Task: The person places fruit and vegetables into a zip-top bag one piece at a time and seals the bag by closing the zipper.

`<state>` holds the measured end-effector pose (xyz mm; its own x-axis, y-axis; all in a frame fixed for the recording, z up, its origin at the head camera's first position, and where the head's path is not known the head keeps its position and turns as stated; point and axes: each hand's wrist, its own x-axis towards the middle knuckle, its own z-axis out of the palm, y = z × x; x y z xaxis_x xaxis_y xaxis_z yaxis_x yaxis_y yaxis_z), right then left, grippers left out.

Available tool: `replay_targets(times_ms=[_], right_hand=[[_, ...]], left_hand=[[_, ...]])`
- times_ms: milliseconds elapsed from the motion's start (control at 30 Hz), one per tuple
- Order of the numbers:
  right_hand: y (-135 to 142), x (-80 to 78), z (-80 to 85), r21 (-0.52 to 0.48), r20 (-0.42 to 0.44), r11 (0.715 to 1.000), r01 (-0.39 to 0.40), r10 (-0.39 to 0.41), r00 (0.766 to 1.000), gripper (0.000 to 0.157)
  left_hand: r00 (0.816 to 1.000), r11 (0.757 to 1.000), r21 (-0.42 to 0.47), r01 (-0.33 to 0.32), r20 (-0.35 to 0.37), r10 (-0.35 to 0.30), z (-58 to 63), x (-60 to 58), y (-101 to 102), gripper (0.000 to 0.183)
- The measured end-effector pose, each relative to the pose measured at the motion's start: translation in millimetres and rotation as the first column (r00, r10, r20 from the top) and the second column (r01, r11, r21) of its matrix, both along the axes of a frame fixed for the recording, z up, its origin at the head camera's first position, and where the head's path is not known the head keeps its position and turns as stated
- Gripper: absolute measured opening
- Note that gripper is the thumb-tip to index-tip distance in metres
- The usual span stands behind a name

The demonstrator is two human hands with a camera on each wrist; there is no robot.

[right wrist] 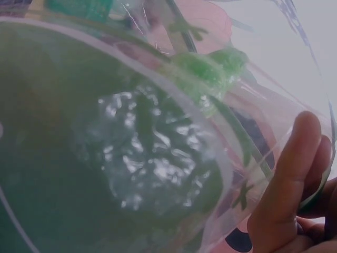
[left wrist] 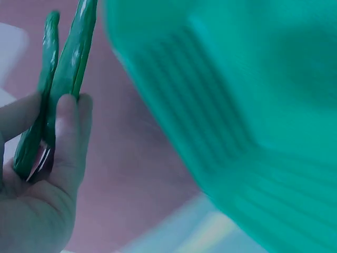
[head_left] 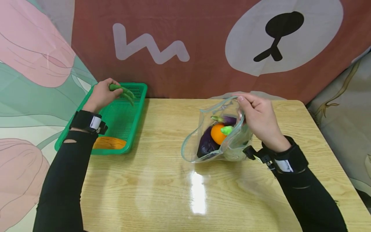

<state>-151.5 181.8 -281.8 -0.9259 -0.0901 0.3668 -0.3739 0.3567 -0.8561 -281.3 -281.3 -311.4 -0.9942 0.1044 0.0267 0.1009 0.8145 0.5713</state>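
My left hand [head_left: 102,96] pinches a few slim green peppers [head_left: 127,93] over the far left part of a green plastic basket [head_left: 141,106]. In the left wrist view, the glossy peppers [left wrist: 68,63] stand up between thumb and fingers, beside the basket wall. My right hand [head_left: 259,112] grips the upper right rim of a clear plastic bag [head_left: 187,151], whose mouth gapes toward me. Inside lie a dark purple eggplant [head_left: 206,145], an orange [head_left: 218,133], a slimmer purple eggplant [head_left: 230,120] and a bright green piece [head_left: 226,130], partly hidden.
An orange-yellow elongated item [head_left: 109,143] lies at the basket's near end, partly covered by the left forearm. Basket and bag stand apart on a wooden table [head_left: 162,187]. A printed cloth [head_left: 203,42] hangs right behind the table's back edge.
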Motion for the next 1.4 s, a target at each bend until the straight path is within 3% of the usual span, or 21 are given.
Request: replay_targets(times_ms=[167,367,600,800,867,1000,1200,1333,1400], right_hand=[[0,0.8,0.4,0.009,-0.004,1.000,0.002,-0.002,1.000,0.028],[-1,1.6,-0.1,0.016,-0.009,1.000,0.008,-0.008,1.000,0.029],[-1,1.7,0.2,0.023,-0.014,1.000,0.004,-0.004,1.000,0.029],[0,2.1,0.8,0.015,0.001,1.000,0.007,-0.007,1.000,0.029],[-1,2.1,0.9,0.010,0.007,1.000,0.008,-0.008,1.000,0.029],[0,2.6,0.8,0.007,0.009,1.000,0.006,-0.006,1.000,0.030],[0,2.6,1.2,0.012,0.003,1.000,0.005,-0.005,1.000,0.030],[-1,2.7,1.7,0.014,-0.002,1.000,0.006,-0.006,1.000,0.030],[-2,2.7,2.0,0.014,-0.002,1.000,0.006,-0.006,1.000,0.030]], left_hand=[[0.989,0.996,0.031,0.085,-0.128,-0.081,26.0,12.3,55,0.031],[0.961,0.975,0.056,0.217,-0.189,-0.203,43.8,36.3,107,0.023],[0.906,0.934,0.075,0.349,-0.280,-0.317,52.1,59.1,131,0.021],[0.850,0.887,0.163,0.433,-0.402,-0.341,59.1,74.6,143,0.021],[0.811,0.860,0.175,0.480,-0.462,-0.359,62.5,81.1,149,0.020],[0.709,0.785,0.166,0.597,-0.567,-0.419,67.4,93.6,164,0.017],[0.571,0.690,0.080,0.719,-0.634,-0.522,62.0,106.2,185,0.016],[0.434,0.613,-0.072,0.787,-0.641,-0.633,46.4,108.7,199,0.018],[0.373,0.577,-0.174,0.798,-0.610,-0.699,39.0,110.6,206,0.019]])
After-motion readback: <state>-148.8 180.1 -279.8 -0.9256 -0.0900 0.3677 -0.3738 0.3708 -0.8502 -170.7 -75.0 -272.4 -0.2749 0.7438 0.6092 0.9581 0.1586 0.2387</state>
